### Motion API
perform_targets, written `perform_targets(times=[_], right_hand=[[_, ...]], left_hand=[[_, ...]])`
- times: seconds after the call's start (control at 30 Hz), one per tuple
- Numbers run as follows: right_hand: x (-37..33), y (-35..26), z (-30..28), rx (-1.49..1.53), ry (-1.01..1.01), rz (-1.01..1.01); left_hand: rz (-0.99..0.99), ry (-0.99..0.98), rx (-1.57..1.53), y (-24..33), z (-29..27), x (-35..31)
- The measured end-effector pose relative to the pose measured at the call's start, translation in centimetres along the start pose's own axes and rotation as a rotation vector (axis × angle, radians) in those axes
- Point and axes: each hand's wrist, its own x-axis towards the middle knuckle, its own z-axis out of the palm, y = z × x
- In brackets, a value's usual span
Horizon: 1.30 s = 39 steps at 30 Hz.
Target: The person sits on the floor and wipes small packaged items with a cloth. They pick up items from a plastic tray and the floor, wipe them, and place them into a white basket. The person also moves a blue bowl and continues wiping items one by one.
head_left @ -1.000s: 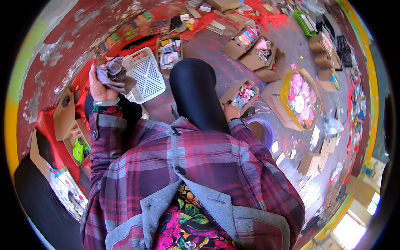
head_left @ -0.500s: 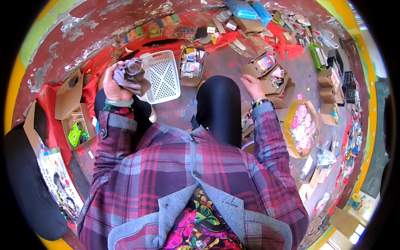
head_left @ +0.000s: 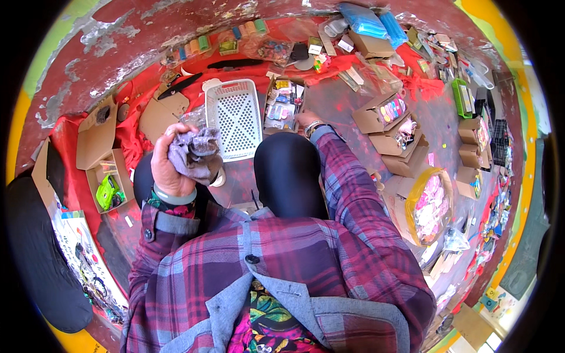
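My left hand is closed round a crumpled grey cloth, which bulges out past the fingers. Just beyond the cloth lies a white perforated plastic basket. To its right stands an open cardboard box with small packets and a clear plastic case inside. My right hand reaches over my right knee to this box, its fingers bent at the near right edge. The fingertips are partly hidden there.
Several open cardboard boxes stand on the right, near a yellow-rimmed box of pink items. On the left, another carton holds a bright green toy. Blue plastic packs lie by the far wall.
My right hand has swung left from beside the right-hand boxes to the box by the basket. My left hand still grips the cloth, slightly lower in view. The whole view has shifted.
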Motion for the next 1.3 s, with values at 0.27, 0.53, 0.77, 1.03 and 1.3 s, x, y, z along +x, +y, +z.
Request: perform_targets(times=[0.27,0.53,0.77,1.03,1.3], right_hand=[[6.6,1.3,1.9,-0.706,0.089,-0.182],[10.6,7.8,-3.5,-0.196,0.115,-0.046],[2.4,2.7,-11.8,0.911,0.129,0.115],[5.1,0.2,-21.5,0.715,0.44,0.194],[13.5,5.3,-23.9,0.516,0.611,0.16]], left_hand=[[-0.028,0.061,0.027,-0.2,0.6,0.1],[-0.098,0.028,0.02,-1.0,1.7,0.8],[-0.11,0.016,0.033,-1.3,1.9,1.2],[-0.134,0.04,0.068,-1.8,1.7,2.0],[-0.157,0.057,0.082,-1.8,2.3,2.3]])
